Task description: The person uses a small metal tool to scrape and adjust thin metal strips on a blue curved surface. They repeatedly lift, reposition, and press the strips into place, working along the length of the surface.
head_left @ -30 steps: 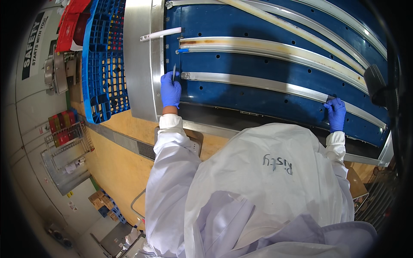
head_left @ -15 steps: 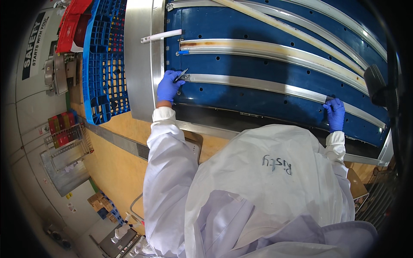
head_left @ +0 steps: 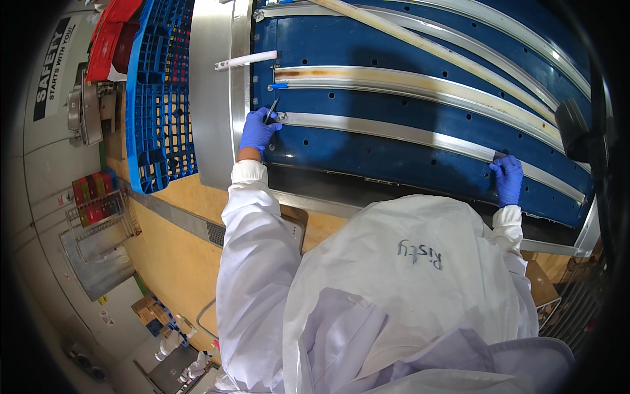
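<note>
Strip [head_left: 367,125] runs from left hand [head_left: 259,132], gripping tool [head_left: 272,109], past right hand [head_left: 508,181], curled, hold unclear.

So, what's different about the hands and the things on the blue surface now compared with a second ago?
The left hand has edged forward, away from the body, beside the left end of the nearest metal strip. The slim dark tool in it, near upright before, now leans right. Nothing visibly taken hold of or let go. The right hand stays at the strip's right part; the other strips stay put.
</note>
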`<state>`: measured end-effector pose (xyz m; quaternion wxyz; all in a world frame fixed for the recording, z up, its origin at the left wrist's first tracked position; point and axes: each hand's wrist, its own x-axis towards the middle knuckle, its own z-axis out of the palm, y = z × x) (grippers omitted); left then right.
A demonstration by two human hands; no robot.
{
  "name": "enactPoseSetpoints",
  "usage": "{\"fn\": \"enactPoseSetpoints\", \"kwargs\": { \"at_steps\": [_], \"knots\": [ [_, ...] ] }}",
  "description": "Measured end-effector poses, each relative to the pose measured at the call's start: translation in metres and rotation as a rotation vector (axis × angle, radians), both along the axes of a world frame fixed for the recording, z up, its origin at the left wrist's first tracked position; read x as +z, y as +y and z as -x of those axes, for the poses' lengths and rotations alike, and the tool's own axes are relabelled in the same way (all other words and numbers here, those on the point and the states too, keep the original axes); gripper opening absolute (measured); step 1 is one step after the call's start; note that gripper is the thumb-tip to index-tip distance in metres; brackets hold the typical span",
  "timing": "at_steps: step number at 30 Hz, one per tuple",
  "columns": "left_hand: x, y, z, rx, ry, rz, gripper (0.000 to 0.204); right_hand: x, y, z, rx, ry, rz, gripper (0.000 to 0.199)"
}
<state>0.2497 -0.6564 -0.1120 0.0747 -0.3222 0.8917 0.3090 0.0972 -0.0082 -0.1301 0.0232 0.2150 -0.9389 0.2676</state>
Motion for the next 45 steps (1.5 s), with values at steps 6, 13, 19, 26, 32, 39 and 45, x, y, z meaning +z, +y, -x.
{"fn": "enactPoseSetpoints", "kwargs": {
  "at_steps": [6, 13, 19, 26, 32, 39, 45],
  "knots": [
    [0.005, -0.003, 0.009, -0.061, 0.08, 0.027, 0.026, -0.004, -0.004, 0.002, 0.0, -0.033, 0.065, 0.016],
    [0.01, 0.002, 0.01, 0.076, 0.171, -0.024, 0.032, -0.01, -0.026, 0.011, 0.017, -0.031, 0.167, 0.017],
    [0.002, 0.001, 0.006, 0.046, 0.243, 0.129, 0.034, -0.006, -0.031, 0.028, 0.054, 0.026, 0.158, 0.018],
    [-0.003, 0.035, 0.016, 0.463, 0.388, 0.005, 0.033, -0.008, -0.031, 0.028, 0.036, 0.029, 0.16, 0.018],
    [-0.005, 0.042, 0.008, 0.427, 0.478, -0.147, 0.036, -0.006, -0.033, 0.029, 0.046, 0.007, 0.17, 0.017],
    [0.006, 0.034, 0.002, 0.271, 0.257, 0.192, 0.049, -0.007, -0.032, 0.027, 0.048, 0.043, 0.156, 0.018],
    [-0.009, 0.021, 0.0, 0.275, 0.412, 0.092, 0.039, -0.008, -0.032, 0.029, 0.054, 0.037, 0.152, 0.018]
  ]
}}
